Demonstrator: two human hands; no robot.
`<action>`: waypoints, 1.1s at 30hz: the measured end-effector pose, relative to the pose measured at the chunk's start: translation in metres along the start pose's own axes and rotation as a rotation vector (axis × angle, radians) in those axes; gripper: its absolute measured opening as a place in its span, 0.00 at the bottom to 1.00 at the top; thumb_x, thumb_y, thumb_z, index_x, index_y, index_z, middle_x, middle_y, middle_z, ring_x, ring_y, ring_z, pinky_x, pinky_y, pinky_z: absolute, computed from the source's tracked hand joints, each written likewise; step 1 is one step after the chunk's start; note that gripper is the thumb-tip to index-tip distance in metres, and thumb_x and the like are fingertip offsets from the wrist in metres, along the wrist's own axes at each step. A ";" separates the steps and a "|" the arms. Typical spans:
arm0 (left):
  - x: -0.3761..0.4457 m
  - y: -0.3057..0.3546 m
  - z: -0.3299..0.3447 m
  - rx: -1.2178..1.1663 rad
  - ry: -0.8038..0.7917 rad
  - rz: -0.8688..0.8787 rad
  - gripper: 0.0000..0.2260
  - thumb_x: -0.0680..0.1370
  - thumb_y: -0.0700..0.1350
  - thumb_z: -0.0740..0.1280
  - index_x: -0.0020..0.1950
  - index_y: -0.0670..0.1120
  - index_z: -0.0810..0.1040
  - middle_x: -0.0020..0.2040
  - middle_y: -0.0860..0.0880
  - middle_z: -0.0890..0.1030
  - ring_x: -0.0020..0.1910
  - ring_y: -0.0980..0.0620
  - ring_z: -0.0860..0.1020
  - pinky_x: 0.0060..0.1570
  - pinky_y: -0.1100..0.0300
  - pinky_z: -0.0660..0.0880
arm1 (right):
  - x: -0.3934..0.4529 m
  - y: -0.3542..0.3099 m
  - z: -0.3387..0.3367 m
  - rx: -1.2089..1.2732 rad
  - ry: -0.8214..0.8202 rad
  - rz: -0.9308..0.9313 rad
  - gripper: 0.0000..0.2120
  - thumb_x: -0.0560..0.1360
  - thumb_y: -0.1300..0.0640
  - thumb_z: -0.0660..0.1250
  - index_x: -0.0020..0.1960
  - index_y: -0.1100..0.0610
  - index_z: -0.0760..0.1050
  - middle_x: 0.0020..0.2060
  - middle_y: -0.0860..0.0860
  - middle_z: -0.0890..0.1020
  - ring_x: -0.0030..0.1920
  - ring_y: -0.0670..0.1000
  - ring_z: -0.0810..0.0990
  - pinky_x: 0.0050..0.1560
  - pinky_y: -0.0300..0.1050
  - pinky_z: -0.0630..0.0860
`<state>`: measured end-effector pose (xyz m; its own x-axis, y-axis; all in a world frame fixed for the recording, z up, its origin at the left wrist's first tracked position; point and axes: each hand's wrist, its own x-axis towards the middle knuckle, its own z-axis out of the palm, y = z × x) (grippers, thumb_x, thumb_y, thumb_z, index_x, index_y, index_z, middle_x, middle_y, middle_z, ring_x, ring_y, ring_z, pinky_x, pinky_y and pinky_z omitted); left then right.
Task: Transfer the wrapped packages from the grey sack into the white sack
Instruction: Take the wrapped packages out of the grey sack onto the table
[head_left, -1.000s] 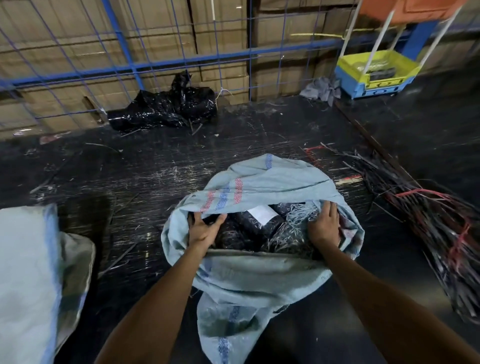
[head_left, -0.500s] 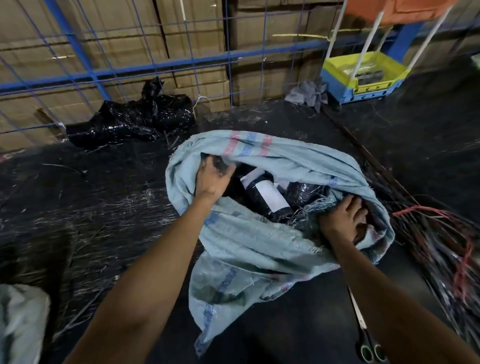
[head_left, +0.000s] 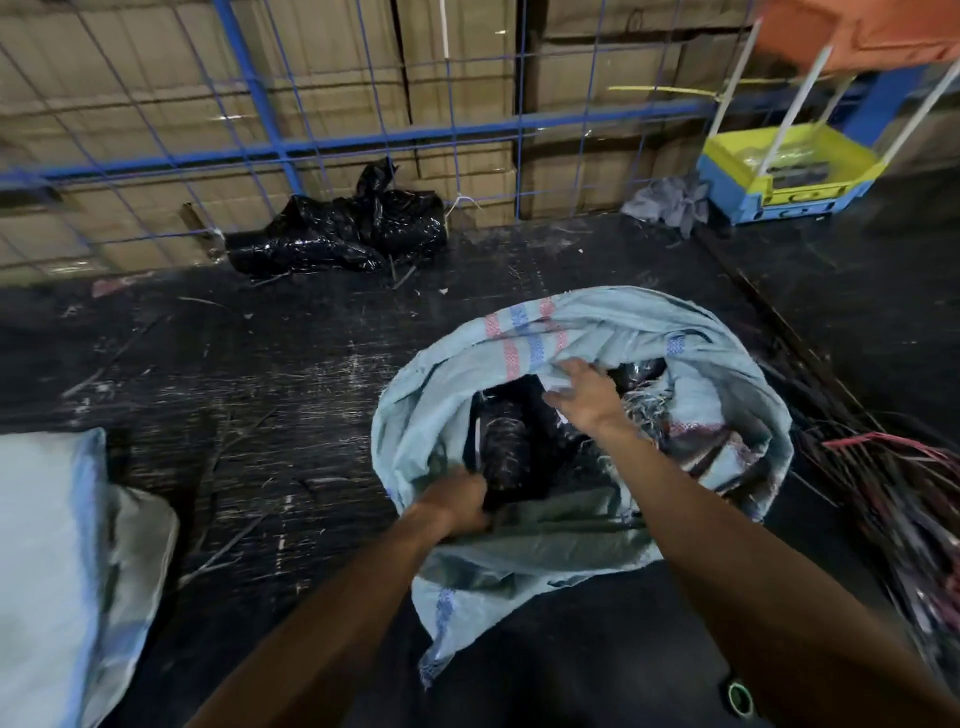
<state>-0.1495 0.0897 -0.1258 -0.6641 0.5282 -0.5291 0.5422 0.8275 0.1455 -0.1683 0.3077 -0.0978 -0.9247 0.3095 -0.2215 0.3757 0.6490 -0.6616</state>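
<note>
The grey woven sack (head_left: 722, 374) lies open on the dark floor at centre right, its mouth facing up. Inside it lie several black wrapped packages (head_left: 501, 441); one shows a bit of white label. My left hand (head_left: 457, 501) grips the sack's near rim, fingers curled into the cloth. My right hand (head_left: 582, 400) reaches into the mouth with its fingers spread above the packages, holding nothing that I can see. The white sack (head_left: 47, 545) lies at the left edge, only partly in view.
A crumpled black plastic bag (head_left: 353, 228) sits by the blue wire fence (head_left: 363, 140), with cardboard boxes behind it. A yellow-and-blue crate (head_left: 784, 171) and a grey rag (head_left: 665, 200) are at the back right. A tangle of cut straps (head_left: 909, 493) lies at the right. Scissors' green handle (head_left: 740, 696) shows near my right forearm.
My left hand has come off the sack's far rim and now grips the near rim. My right hand has left the right rim and reached into the opening.
</note>
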 end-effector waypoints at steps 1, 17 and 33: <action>-0.005 -0.001 0.003 -0.012 -0.074 -0.021 0.15 0.80 0.50 0.63 0.59 0.40 0.77 0.58 0.41 0.78 0.56 0.42 0.77 0.46 0.58 0.70 | 0.002 0.004 0.006 -0.030 0.046 0.030 0.32 0.74 0.52 0.73 0.74 0.54 0.64 0.72 0.57 0.65 0.71 0.59 0.67 0.67 0.38 0.63; 0.074 0.027 -0.004 -1.023 0.080 -0.364 0.59 0.61 0.61 0.75 0.78 0.60 0.36 0.75 0.43 0.66 0.70 0.42 0.69 0.69 0.51 0.69 | -0.015 0.017 -0.019 0.400 -0.071 0.317 0.32 0.71 0.46 0.68 0.71 0.49 0.60 0.62 0.55 0.71 0.54 0.58 0.76 0.53 0.51 0.72; -0.137 -0.090 -0.005 -2.288 0.180 0.183 0.37 0.64 0.46 0.78 0.71 0.39 0.70 0.56 0.39 0.82 0.53 0.42 0.82 0.51 0.48 0.80 | -0.135 -0.079 -0.001 1.473 -0.692 -0.010 0.35 0.71 0.44 0.73 0.72 0.61 0.70 0.71 0.62 0.71 0.71 0.61 0.69 0.74 0.61 0.62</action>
<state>-0.1102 -0.0558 -0.0620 -0.7864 0.4949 -0.3697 -0.6066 -0.5057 0.6135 -0.0729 0.2148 -0.0146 -0.9288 -0.3082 -0.2057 0.3652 -0.6669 -0.6495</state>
